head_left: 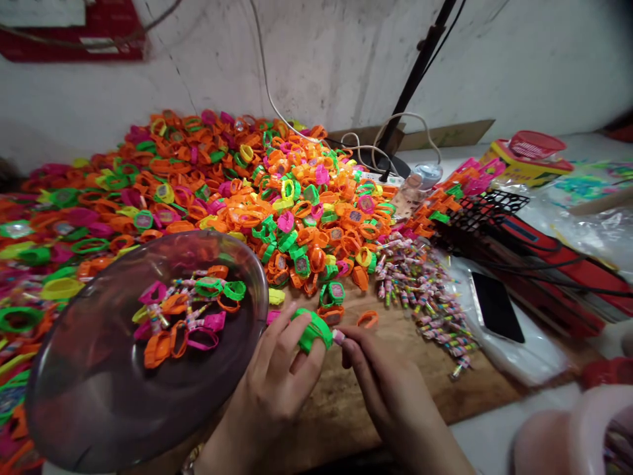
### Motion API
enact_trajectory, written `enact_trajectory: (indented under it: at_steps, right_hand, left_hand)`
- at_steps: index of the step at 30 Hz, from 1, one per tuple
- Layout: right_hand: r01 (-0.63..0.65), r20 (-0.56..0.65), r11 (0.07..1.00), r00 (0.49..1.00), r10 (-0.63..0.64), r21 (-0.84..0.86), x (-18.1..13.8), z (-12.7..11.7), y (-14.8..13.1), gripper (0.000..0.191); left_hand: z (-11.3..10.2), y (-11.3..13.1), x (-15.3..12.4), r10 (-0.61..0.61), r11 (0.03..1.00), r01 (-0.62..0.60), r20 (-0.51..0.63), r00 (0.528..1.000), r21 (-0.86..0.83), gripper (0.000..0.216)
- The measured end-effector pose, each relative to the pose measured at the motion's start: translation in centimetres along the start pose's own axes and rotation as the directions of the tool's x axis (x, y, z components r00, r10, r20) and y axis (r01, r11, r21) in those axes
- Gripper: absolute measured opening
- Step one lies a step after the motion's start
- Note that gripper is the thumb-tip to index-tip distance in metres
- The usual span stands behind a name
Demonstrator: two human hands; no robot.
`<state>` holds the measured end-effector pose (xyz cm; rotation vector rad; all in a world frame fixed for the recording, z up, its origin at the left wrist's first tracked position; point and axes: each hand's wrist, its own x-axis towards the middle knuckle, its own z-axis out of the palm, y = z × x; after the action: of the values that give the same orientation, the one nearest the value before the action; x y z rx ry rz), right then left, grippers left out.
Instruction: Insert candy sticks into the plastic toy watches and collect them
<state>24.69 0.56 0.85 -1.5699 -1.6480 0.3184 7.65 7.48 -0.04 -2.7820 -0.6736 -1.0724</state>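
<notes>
My left hand point(279, 373) is closed around a bright green toy watch point(311, 328), its fingers through and over the band. Between the fingertips of my right hand point(388, 379) is a small pink-and-white wrapped candy roll point(339, 336), its end touching or very near the watch's right side. The fingers hide part of both things. To the left, a dark see-through plastic basin point(113, 422) holds several toy watches with wrapped candies among them. Just beyond my hands lie a green watch point(331, 293) and an orange band point(367, 319) on the wooden board point(341, 409).
A large heap of toy watches point(208, 178) fills the back and left. Wrapped candies point(415, 277) are piled to the right, beside a phone point(496, 307) on plastic. Further right are a red machine point(544, 277) with cables and a pink tub point(554, 429). A black pole point(415, 72) stands behind.
</notes>
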Motion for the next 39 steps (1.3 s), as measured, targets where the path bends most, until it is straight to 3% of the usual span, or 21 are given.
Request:
enact_trajectory:
  at_steps: [6, 13, 20, 28, 33, 36, 37, 39]
  right_hand:
    - [-0.106, 0.045, 0.994, 0.993, 0.106, 0.015, 0.0, 0.5, 0.0, 0.027]
    - [-0.046, 0.151, 0.993, 0.987, 0.062, -0.106, 0.6, 0.4, -0.6, 0.034]
    - [-0.016, 0.232, 0.987, 0.971, 0.053, -0.159, 1.0, 0.2, -0.8, 0.036]
    - [0.055, 0.207, 0.998, 0.977, -0.059, 0.026, 0.3, 2.4, 0.2, 0.030]
    - [0.005, 0.239, 0.996, 0.971, -0.026, 0.088, 0.8, 2.2, 1.5, 0.027]
    - [-0.107, 0.117, 0.983, 0.985, 0.125, -0.146, 1.9, 1.0, 5.8, 0.041]
    - [-0.192, 0.046, 0.934, 0.975, 0.216, -0.301, 2.1, 0.6, 7.6, 0.042]
    - [-0.349, -0.060, 0.729, 0.918, 0.392, -0.589, 2.3, -0.1, 11.2, 0.034]
  left_hand:
    - [-0.7, -0.4, -0.4, 0.076, 0.995, -0.082, 0.088, 0.993, 0.064, 0.031]
    - [-1.7, -0.9, -0.2, 0.177, 0.975, -0.193, 0.141, 0.974, 0.109, 0.030]
    - [-2.8, -0.9, -0.7, 0.208, 0.977, -0.212, 0.181, 0.961, 0.006, 0.024]
    - [-3.8, -0.7, -1.7, 0.207, 0.977, -0.212, 0.276, 0.939, -0.012, 0.026]
    - [-4.1, -1.9, -2.7, 0.128, 0.988, -0.147, 0.276, 0.952, 0.049, 0.034]
    - [-4.5, -2.8, -2.3, -0.131, 0.954, 0.099, 0.097, 0.987, 0.283, 0.039]
    - [-4.3, -2.8, -2.0, -0.206, 0.921, 0.187, 0.021, 0.978, 0.343, 0.043]
    - [-2.8, -2.1, -1.3, -0.258, 0.889, 0.258, -0.050, 0.965, 0.379, 0.048]
